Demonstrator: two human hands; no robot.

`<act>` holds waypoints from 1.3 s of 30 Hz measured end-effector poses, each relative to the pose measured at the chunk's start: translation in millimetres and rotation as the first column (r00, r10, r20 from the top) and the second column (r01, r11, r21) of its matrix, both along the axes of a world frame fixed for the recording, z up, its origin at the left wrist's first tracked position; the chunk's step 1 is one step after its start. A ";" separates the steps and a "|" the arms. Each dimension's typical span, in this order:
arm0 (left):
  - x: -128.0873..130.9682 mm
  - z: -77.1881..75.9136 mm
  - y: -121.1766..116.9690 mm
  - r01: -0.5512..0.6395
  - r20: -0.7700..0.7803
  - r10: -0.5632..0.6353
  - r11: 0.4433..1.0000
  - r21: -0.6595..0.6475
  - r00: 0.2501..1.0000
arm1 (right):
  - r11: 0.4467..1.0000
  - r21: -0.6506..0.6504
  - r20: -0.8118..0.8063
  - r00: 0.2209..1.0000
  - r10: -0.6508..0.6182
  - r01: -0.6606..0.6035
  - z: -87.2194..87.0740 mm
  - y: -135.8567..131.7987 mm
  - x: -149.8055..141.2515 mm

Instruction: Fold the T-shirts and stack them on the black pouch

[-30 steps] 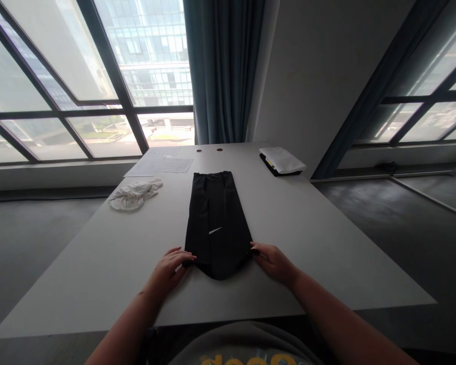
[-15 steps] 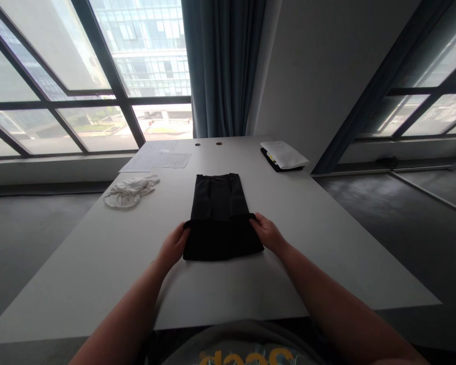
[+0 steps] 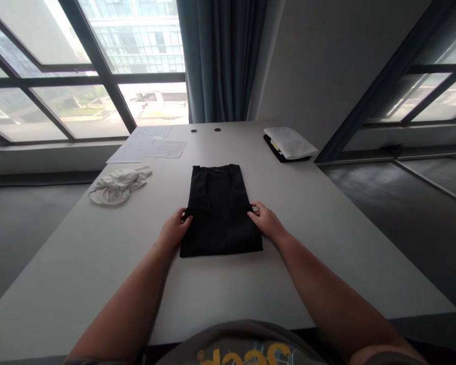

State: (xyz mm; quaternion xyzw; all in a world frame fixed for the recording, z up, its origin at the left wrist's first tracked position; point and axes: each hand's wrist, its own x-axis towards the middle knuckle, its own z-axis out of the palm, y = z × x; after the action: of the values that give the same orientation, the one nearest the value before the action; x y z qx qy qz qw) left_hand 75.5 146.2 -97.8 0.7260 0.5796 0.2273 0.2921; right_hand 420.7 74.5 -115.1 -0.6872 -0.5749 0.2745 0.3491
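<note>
A black garment (image 3: 220, 210), folded into a narrow rectangle, lies flat in the middle of the white table (image 3: 327, 218). My left hand (image 3: 176, 229) is at its left edge, thumb on top of the cloth and fingers curled around the edge. At the right edge, my right hand (image 3: 265, 221) pinches the cloth in the same way. Both hands sit about halfway along the garment's length.
A crumpled white cloth (image 3: 117, 185) lies to the left of the garment. Paper sheets (image 3: 152, 147) rest at the far left of the table. A white packet on a black item (image 3: 292, 142) sits at the far right. Windows and a blue curtain (image 3: 220, 61) stand behind.
Both hands lifted the garment's near end and carried it away from me, folding it over itself. The garment is now shorter, and its white logo is hidden.
</note>
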 end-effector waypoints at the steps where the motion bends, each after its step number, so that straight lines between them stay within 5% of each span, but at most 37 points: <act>1: -1.5 1.4 -2.5 -0.007 -0.010 0.006 1.000 -0.010 1.000 | 1.000 0.002 0.013 1.000 -0.003 0.003 2.1 -2.3 -0.1; 10: -6.8 27.3 -55.7 -0.011 -0.273 -0.017 0.994 -0.104 0.962 | 0.996 0.041 0.082 0.994 0.075 -0.079 32.6 -57.1 -19.6; 18: -0.6 17.7 -87.9 0.047 -0.470 -0.042 0.999 0.001 0.882 | 0.997 -0.019 0.398 0.914 0.079 -0.077 17.7 -98.2 -37.9; 23: -2.0 6.0 -87.2 0.101 -0.459 -0.065 0.993 0.056 0.886 | 0.995 -0.099 0.569 0.820 0.059 -0.004 14.5 -106.5 -39.1; 28: -5.0 -8.5 -83.2 0.137 -0.480 -0.010 0.963 0.231 0.877 | 0.999 0.004 0.618 0.786 0.036 -0.049 10.2 -115.3 -35.4; 35: -11.6 -22.7 -33.3 0.190 -0.279 -0.110 0.941 0.279 0.954 | 0.987 0.136 0.625 0.780 -0.016 -0.089 16.3 -94.2 -33.7; 39: -1.7 -21.9 -9.6 0.259 -0.276 -0.175 0.916 0.307 0.945 | 0.991 0.101 0.646 0.763 -0.001 -0.084 12.4 -64.6 -35.3</act>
State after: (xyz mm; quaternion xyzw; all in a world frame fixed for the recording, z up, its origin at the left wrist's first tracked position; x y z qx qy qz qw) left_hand 73.8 136.6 -119.7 0.8477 0.4784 0.1992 0.1132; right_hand 385.4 10.0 -102.8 -0.7039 -0.6906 -0.0067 0.1661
